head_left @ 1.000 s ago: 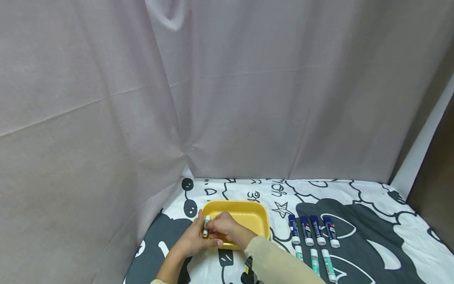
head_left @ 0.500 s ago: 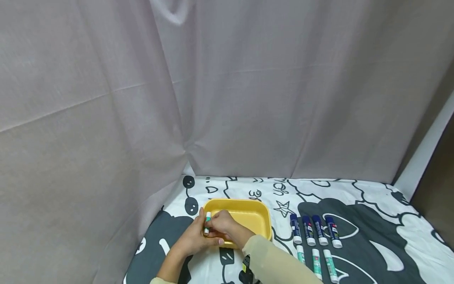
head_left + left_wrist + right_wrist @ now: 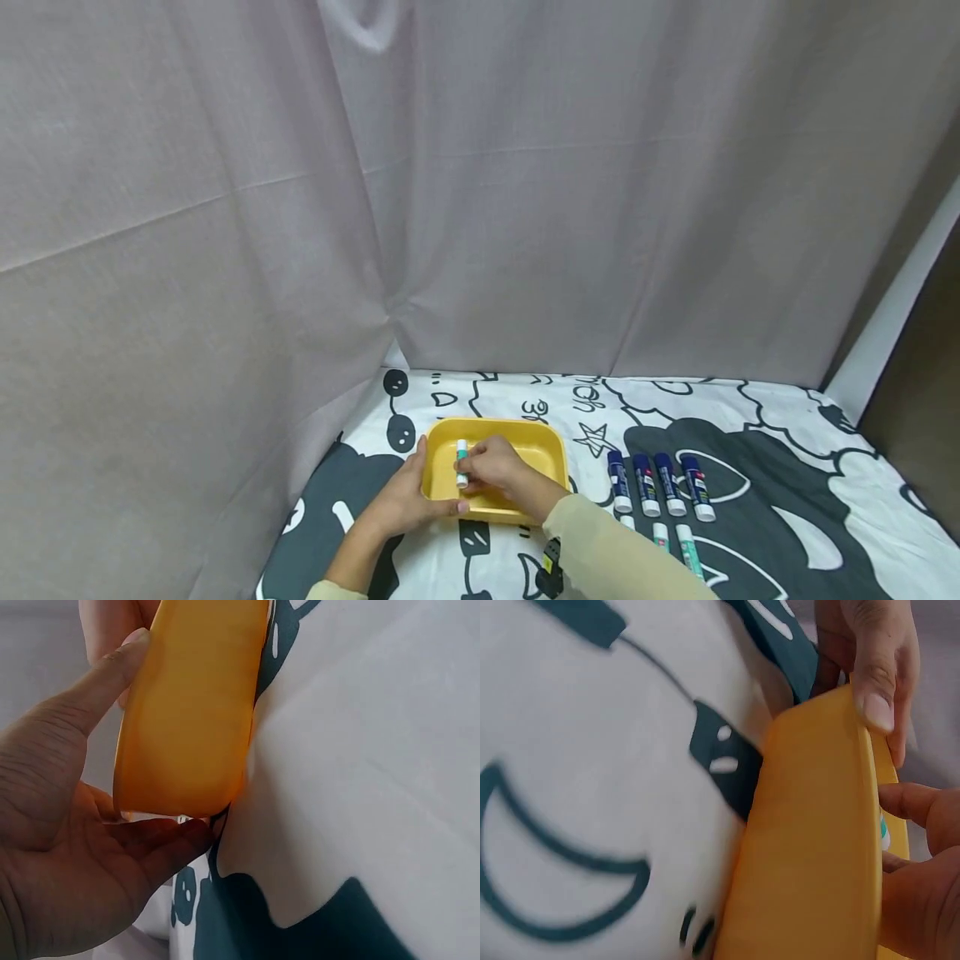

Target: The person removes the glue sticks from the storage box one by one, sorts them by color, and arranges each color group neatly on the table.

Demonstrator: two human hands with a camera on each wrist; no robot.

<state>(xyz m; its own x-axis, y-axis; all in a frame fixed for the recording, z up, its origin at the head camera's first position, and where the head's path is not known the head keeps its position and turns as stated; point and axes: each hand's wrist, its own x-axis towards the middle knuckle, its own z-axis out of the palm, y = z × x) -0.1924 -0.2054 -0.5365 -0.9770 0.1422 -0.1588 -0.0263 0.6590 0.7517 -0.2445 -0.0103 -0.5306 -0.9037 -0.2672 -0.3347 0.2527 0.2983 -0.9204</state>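
A small white and green glue stick [image 3: 461, 463] stands out over the left part of the yellow tray [image 3: 525, 508] in the head view. My right hand [image 3: 495, 467] pinches it between thumb and fingers, inside the tray's rim. Only a bit of the stick shows past the tray wall in the right wrist view. My left hand [image 3: 405, 497] grips the tray's near left corner. In the left wrist view, its thumb [image 3: 112, 675] lies on the rim and its fingers [image 3: 172, 847] curl around the outer end.
Several dark blue glue sticks [image 3: 645, 483] lie in a row right of the tray. Nearer are green and white glue sticks [image 3: 689, 550], partly hidden by the right sleeve [image 3: 615, 550]. A patterned cloth [image 3: 795, 492] lies beneath; a grey curtain [image 3: 510, 250] hangs behind.
My right hand has carried the glue stick to the right, away from the tray's left wall and my left hand. The left hand stays at the tray's corner.
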